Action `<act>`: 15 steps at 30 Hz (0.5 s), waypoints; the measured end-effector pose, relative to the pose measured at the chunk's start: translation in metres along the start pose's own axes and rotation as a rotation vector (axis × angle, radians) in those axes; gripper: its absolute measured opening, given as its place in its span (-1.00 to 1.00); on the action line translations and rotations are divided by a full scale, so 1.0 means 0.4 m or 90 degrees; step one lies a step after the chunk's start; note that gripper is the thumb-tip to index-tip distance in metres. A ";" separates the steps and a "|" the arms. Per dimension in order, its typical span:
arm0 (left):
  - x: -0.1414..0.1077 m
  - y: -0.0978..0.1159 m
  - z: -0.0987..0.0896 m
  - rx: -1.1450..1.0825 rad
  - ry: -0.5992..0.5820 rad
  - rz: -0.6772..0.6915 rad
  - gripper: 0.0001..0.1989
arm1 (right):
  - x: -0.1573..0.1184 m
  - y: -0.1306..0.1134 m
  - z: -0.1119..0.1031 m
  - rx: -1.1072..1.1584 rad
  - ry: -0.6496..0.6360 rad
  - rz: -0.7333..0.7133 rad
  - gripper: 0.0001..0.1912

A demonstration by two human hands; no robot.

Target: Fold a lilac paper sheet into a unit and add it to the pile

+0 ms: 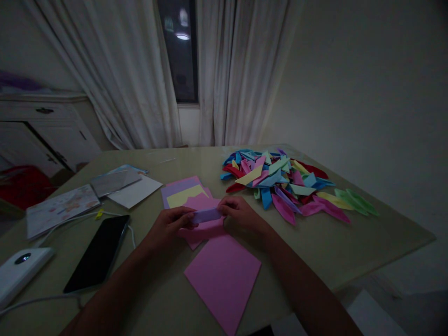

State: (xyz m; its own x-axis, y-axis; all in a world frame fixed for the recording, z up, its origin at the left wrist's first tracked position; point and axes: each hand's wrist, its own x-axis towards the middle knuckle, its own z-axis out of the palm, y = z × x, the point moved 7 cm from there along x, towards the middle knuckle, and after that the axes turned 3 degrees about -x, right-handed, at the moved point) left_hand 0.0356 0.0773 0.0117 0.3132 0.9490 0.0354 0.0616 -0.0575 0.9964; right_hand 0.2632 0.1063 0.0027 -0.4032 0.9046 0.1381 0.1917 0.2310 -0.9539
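Observation:
Between my two hands is a narrow folded strip of lilac paper, held above the table. My left hand pinches its left end, thumb on top. At the other end, the fingers of my right hand are closed on the paper. Under and behind my hands lie pink sheets, with a yellow sheet and a purple sheet partly covered. Nearer to me, a pink square sheet lies turned cornerwise on the table.
A heap of folded paper pieces in many colours covers the table's back right. On the left are a phone, a white power bank with a cable, a printed booklet and a white sheet.

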 end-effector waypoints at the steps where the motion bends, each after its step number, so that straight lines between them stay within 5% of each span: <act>1: 0.000 -0.001 0.002 0.000 -0.009 -0.002 -0.58 | -0.001 0.003 0.003 0.010 -0.013 0.009 -0.83; 15: -0.007 -0.012 0.044 0.091 -0.023 0.042 -0.67 | -0.028 -0.048 0.042 -0.055 -0.016 -0.019 -0.89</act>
State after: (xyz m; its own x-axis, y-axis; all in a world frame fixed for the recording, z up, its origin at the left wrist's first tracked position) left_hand 0.0512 0.0693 0.0053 0.3546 0.9301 0.0957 0.1727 -0.1657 0.9709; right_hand 0.2491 0.0858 0.0152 -0.4323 0.8878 0.1581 0.2553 0.2886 -0.9228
